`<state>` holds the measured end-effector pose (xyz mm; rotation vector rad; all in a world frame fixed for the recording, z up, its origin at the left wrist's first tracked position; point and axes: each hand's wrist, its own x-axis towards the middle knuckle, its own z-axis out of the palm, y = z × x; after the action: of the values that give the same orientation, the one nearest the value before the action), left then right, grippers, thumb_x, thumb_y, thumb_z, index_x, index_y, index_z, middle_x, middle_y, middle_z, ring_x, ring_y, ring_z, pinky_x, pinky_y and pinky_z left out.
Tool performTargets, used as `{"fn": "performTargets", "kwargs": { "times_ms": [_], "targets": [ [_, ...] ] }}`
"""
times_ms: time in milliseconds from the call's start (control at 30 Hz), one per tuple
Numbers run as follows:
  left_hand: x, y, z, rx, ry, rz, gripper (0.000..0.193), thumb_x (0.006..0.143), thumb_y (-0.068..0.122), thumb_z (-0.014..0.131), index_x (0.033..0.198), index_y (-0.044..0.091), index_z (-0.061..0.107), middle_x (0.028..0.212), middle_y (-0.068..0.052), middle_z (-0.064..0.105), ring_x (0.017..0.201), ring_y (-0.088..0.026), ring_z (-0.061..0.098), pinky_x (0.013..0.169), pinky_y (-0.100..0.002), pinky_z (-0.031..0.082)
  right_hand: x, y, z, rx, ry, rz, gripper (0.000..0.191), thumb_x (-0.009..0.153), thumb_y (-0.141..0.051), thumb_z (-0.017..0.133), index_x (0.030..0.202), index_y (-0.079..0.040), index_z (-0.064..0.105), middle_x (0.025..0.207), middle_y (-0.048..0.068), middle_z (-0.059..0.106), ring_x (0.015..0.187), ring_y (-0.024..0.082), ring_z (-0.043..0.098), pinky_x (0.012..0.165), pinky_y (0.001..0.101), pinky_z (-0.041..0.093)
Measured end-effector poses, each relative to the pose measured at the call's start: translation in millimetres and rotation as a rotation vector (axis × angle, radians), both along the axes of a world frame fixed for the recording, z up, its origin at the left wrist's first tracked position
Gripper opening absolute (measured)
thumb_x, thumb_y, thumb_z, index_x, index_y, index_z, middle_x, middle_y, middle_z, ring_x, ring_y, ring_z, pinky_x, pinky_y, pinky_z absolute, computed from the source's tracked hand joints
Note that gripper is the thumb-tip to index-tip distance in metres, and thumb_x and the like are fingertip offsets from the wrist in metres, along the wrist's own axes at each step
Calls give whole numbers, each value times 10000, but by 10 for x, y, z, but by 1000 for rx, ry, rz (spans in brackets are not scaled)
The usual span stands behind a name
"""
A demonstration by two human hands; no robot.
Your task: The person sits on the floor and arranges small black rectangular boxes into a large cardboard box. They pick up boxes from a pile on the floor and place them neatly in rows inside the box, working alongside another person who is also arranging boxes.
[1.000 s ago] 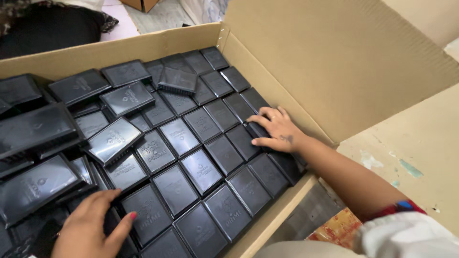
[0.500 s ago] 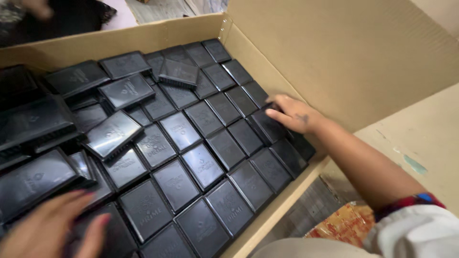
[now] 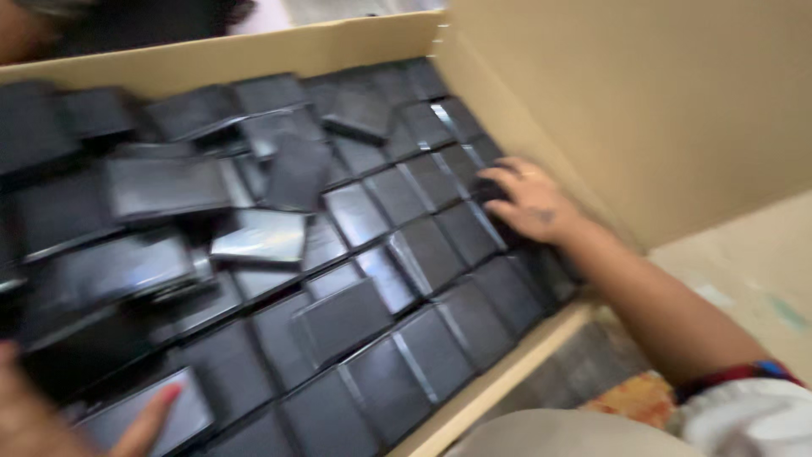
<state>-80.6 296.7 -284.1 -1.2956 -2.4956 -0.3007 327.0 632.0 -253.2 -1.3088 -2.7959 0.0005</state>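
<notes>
Soft, even daylight fills the scene, brightest on the tan flap of the cardboard box [image 3: 643,101] at the upper right. Heavy motion blur smears the whole frame, worst at the box's left edge. Pale glare streaks the glossy black packets [image 3: 262,237], and shadow pools between those heaped toward the left side.

We see our right hand [image 3: 526,201] resting flat on the black packets [image 3: 423,254] packed in rows in the cardboard box [image 3: 254,52], our left hand [image 3: 51,423] touching packets at the lower left.
</notes>
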Motion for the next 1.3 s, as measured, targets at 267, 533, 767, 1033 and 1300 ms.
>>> {"fn": "performTargets", "kwargs": {
  "times_ms": [267, 533, 767, 1033, 1300],
  "targets": [
    [117, -174, 98, 135, -192, -107, 1188, 486, 691, 805, 1421, 44, 459, 1483, -337, 412, 1029, -537, 584, 852, -596, 514, -90, -626, 246, 114, 167, -113, 598, 985, -503, 601, 1434, -114, 533, 1518, 232, 524, 1423, 420, 469, 1177, 506, 359],
    [158, -217, -118, -13, -31, 86, 1232, 486, 747, 815, 1541, 221, 454, 1553, -245, 443, 1047, -451, 637, 1018, -659, 427, -711, -496, -38, -94, -94, 380, 635, 942, -462, 600, 1523, -242, 470, 1638, 134, 374, 1515, 380, 277, 1185, 559, 233],
    [47, -147, -103, -28, -23, 77, 1270, 395, 664, 834, 1549, 235, 525, 1397, -240, 536, 1084, -411, 640, 1062, -654, 402, -211, -504, 288, 52, -126, 224, 796, 932, -597, 586, 1560, -172, 346, 1648, 203, 298, 1533, 417, 201, 1176, 632, 125],
    [-78, -221, -240, 251, -8, -91, 922, 578, 509, 919, 1358, 136, 598, 1263, -193, 568, 1018, -356, 654, 875, -459, 558, -1737, -1461, 9, -235, 144, 903, 524, 1007, -508, 594, 1454, -234, 599, 1392, 142, 588, 1251, 339, 537, 1059, 516, 427],
    [-21, -287, -9, 232, -260, 60, 422, 1010, 338, 776, 1354, 120, 664, 1093, -176, 639, 893, -338, 657, 804, -451, 550, -996, -787, 101, 281, -44, -19, 462, 1004, -406, 559, 1381, -141, 583, 1404, 206, 533, 1345, 380, 459, 1087, 641, 303]
  ]
}}
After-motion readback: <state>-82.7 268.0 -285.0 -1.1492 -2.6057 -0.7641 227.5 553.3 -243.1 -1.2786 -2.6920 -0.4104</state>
